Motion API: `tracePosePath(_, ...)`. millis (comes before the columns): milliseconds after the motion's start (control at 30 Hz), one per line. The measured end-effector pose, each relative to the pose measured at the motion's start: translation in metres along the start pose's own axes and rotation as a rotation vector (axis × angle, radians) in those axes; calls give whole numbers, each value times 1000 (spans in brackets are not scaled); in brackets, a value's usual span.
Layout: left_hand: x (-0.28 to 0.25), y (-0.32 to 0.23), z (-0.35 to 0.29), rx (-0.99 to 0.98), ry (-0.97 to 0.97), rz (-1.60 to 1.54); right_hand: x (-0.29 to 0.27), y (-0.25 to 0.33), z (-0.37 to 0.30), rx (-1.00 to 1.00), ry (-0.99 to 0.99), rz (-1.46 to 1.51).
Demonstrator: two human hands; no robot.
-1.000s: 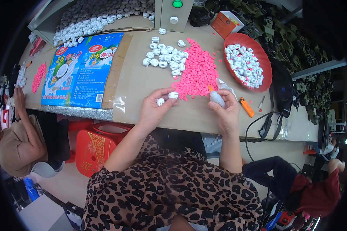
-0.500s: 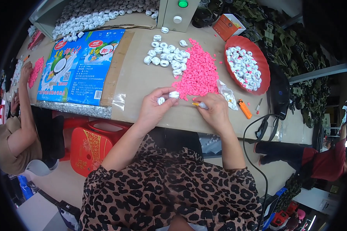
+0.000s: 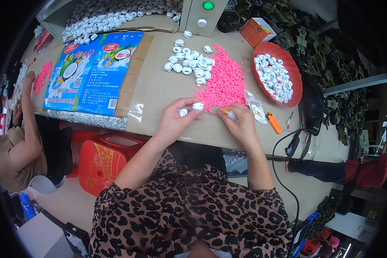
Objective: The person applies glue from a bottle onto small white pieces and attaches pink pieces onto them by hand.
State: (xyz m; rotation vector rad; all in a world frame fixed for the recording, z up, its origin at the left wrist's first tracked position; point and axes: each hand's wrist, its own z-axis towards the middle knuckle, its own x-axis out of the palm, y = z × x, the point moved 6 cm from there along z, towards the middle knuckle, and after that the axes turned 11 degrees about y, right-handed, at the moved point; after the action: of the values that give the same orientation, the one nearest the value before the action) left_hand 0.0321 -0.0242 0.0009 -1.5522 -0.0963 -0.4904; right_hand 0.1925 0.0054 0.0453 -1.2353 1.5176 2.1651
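Note:
My left hand (image 3: 176,122) pinches a small white rounded piece (image 3: 198,106) between thumb and fingers. A second white piece (image 3: 183,112) sits in the same hand, nearer the palm. In my right hand (image 3: 243,124) is a small pale bottle (image 3: 231,115) with a yellow tip, slanting up toward the left; the fingers partly cover it. Both hands are over the near side of the table, a short gap between them. Just beyond them spreads a heap of small pink pieces (image 3: 223,81), bordered on its left by loose white pieces (image 3: 193,60).
A red scalloped bowl (image 3: 300,81) of white pieces with pink bits stands at right. Near it lie a crumpled white cloth (image 3: 256,107), an orange tool (image 3: 273,123) and a black cable (image 3: 284,180). Blue printed cardboard (image 3: 94,77) covers the left; a co-worker's arm (image 3: 28,116) is beyond.
The yellow tip of the bottle in my right hand has lifted and tilted more upward. My left hand keeps its hold on the white pieces. The whole view has shifted slightly.

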Motion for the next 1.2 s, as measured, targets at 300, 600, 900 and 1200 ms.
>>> tracePosePath(300, 8, -7, 0, 9, 92, 42, 30, 7, -1, 237, -3, 897)
tracePosePath(600, 9, -7, -1, 28, 127, 90, 35, 8, 1, 262, 18, 947)
tracePosePath(900, 6, -4, -2, 13, 136, 95, 40, 10, 1, 225, -19, 871)
tracePosePath(1200, 6, -1, 1, -68, 41, -38, 44, 6, 1, 180, -59, 937)
